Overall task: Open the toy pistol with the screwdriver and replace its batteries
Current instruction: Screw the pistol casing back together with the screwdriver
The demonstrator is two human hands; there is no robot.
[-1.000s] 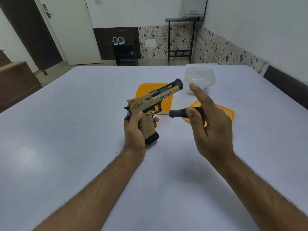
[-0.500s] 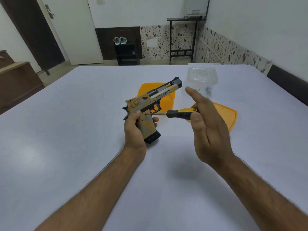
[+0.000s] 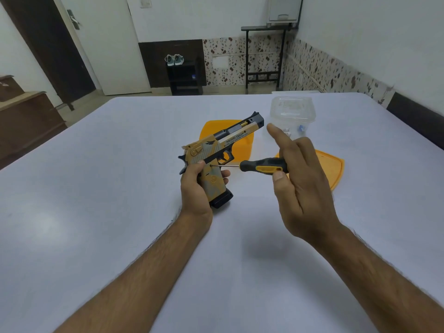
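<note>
The toy pistol (image 3: 222, 150) is tan and black, held above the white table (image 3: 96, 188) with its barrel pointing up and to the right. My left hand (image 3: 195, 188) grips its handle from the left. A screwdriver (image 3: 263, 166) with a black and yellow handle lies level, its thin tip touching the top of the pistol's grip. My right hand (image 3: 300, 179) pinches the screwdriver's handle between thumb and fingers, with the index finger stretched upward.
Behind the pistol an orange container (image 3: 242, 147) lies on the table. An orange lid (image 3: 334, 169) sits to the right behind my right hand. A clear plastic box (image 3: 292, 114) with small items stands farther back. The table's near half holds only my forearms.
My right hand has rolled the screwdriver's handle between its fingers, and the yellow stripe has come round to face me. The pistol has stayed in my left hand's grip.
</note>
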